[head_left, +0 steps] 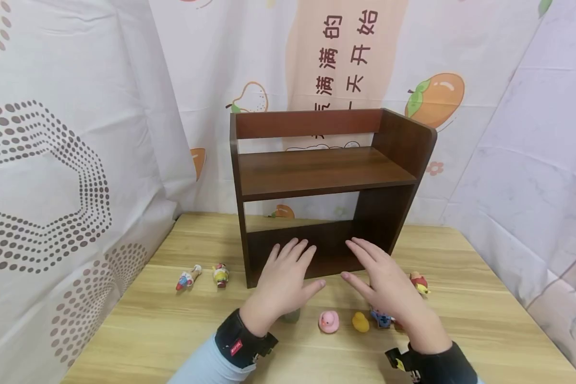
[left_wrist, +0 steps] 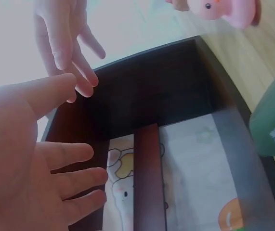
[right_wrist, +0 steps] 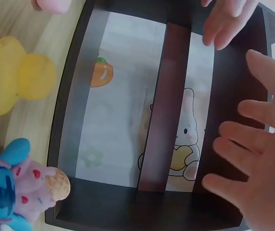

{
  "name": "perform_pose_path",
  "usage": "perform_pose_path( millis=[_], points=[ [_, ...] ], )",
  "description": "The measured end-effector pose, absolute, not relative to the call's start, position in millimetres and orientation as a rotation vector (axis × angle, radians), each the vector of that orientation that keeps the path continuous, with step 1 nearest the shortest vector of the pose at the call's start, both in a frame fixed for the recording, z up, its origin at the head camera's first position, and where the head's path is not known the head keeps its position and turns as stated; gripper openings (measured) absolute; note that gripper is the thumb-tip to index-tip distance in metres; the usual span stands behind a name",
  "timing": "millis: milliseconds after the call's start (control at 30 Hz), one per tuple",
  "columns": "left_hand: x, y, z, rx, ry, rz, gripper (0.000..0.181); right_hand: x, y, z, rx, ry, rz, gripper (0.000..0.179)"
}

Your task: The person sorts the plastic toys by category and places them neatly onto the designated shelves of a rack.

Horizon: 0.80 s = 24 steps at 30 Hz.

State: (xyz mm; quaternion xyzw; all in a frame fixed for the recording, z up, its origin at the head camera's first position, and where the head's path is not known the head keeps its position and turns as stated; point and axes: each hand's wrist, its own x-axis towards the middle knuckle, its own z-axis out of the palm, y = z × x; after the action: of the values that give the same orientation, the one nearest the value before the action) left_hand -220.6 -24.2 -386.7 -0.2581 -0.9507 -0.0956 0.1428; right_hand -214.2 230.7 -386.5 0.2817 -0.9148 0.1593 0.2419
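Observation:
My left hand (head_left: 283, 282) and right hand (head_left: 389, 288) are held up in front of a dark brown two-tier wooden shelf (head_left: 326, 168). Both have their fingers spread and hold nothing. On the table below them are a pink toy duck (head_left: 328, 322), a yellow toy duck (head_left: 360, 322) and a blue figurine (head_left: 381, 319) that shows a pink ice-cream cone (right_wrist: 33, 185) in the right wrist view. Near the left hand, a dark green object (left_wrist: 274, 118) with pale lettering is partly hidden in the head view. No contact between hands and shelf is plain.
Two small figurines, one white, blue and red (head_left: 188, 278) and one yellow (head_left: 221, 275), are left of the shelf. A red and yellow figurine (head_left: 418, 282) is at its right. Printed cloth (head_left: 211, 64) hangs behind the wooden table (head_left: 139, 320).

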Motion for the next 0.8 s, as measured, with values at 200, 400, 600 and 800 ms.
perform_pose_path(
  millis=[200,400,600,800],
  points=[
    [-217,-30,-376,-0.776,-2.623,-0.369,0.069,-216,235,-384,0.823,-2.306,0.463,0.063],
    [-217,-37,-369,-0.811,-2.411,-0.485,0.056,-218,235,-381,0.888,-2.11,0.526,0.055],
    [-216,-43,-363,-0.828,-2.199,-0.635,0.043,-218,233,-376,0.909,-1.999,0.562,0.054],
    [-214,-50,-353,-0.805,-2.083,-0.782,0.038,-219,233,-371,0.922,-1.926,0.598,0.053]
  ],
)
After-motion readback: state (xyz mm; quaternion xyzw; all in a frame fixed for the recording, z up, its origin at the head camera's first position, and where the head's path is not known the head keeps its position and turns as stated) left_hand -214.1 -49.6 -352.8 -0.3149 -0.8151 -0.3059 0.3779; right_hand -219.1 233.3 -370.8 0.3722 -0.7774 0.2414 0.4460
